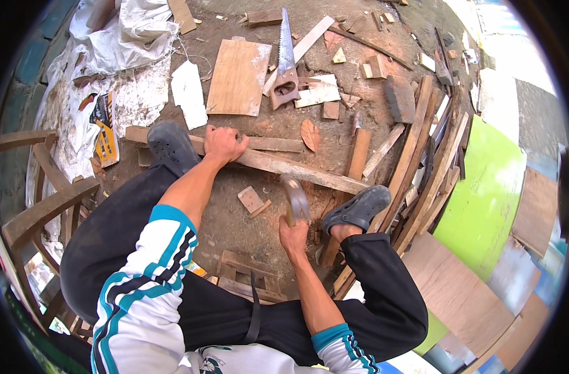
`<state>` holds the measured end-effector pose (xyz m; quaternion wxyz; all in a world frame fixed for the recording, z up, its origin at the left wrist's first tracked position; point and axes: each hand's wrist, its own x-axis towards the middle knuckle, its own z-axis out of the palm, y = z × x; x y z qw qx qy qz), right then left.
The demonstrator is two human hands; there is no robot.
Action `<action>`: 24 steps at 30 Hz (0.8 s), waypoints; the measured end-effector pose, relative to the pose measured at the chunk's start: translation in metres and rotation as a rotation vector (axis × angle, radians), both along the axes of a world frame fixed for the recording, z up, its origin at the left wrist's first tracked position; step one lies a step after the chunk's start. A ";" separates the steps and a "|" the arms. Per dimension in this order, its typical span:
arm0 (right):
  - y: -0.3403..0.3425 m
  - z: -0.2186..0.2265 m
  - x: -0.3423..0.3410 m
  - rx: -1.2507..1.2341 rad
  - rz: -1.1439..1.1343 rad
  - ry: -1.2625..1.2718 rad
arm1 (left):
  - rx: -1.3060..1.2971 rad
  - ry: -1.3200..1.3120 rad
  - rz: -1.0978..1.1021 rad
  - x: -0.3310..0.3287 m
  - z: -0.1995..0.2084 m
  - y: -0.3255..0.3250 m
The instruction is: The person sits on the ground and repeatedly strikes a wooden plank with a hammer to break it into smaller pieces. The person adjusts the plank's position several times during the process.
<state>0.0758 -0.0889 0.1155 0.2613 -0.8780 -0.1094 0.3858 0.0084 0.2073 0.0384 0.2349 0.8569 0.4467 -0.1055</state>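
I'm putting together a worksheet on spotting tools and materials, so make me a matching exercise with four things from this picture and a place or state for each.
Things:
1. hammer
2. handsaw
3. long wooden bar
4. dark clogs

Places and states:
A. worn on the person's feet
B. lying to the right of a rectangular board
C. held in the right hand
D. under the left hand

Right pairs: 1-C, 2-B, 3-D, 4-A
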 end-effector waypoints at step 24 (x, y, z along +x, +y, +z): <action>-0.030 -0.013 -0.026 0.001 -0.085 -0.169 | -0.037 0.058 -0.011 -0.006 0.000 0.002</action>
